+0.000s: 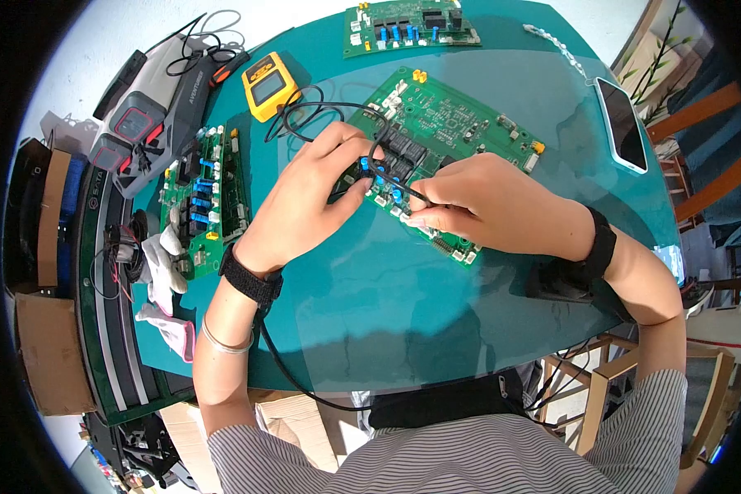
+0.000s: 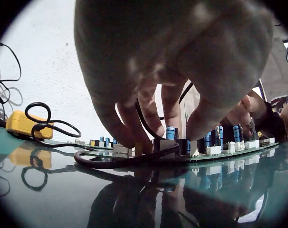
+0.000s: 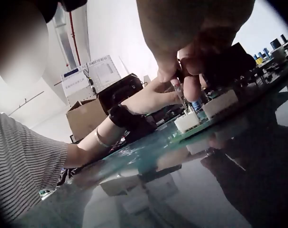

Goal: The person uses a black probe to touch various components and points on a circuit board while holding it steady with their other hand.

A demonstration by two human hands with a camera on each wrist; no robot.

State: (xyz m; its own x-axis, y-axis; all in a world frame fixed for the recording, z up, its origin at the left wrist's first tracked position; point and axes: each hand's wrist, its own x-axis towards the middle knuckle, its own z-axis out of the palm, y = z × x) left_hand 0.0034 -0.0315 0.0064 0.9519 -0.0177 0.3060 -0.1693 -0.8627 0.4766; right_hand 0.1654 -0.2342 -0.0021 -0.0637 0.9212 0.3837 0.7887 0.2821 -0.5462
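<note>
Circuit board (image 1: 461,115): flat on the green surface (image 1: 370,321), beneath both hands, long axis slanting from far left to near right.
Right hand (image 1: 494,202): nearer the board's near-right end; grip narrow, pinching a thin probe (image 3: 183,99) angled down at a white connector (image 3: 186,122); contact unclear.
Left hand (image 1: 305,198): fingers bent down among blue components (image 2: 170,133); cannot tell whether they pinch anything.

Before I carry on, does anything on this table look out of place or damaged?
Nothing looks spilled or visibly broken, and the central circuit board lies flat. One oddity: to the left in the head view, a crumpled white glove overlaps the edge of the left circuit board, where loose cloth looks untidy. Contact is unclear.
</note>
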